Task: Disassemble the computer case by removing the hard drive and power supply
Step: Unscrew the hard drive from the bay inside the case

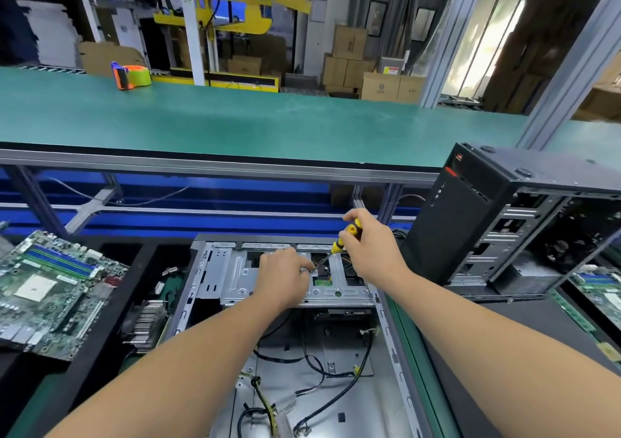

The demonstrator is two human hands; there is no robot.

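Looks like the drive-cage screw step: right hand (373, 249) grips the screwdriver (342, 241), tip at the drive cage (228, 269). Left hand (282, 273) curls by the tip, can't tell if it's pinching anything. Next it needs steady turning, then lifting the screw out.

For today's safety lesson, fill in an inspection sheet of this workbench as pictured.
Surface: green bench mat, partly covered.
Job's things: open computer case lying flat; drive cage inside.
Clutter: loose motherboard, second case upright, tape dispenser.
Grips: right hand holds screwdriver; left hand at its tip.
Cables: loose wires in the case.
Surroundings: cardboard boxes behind.
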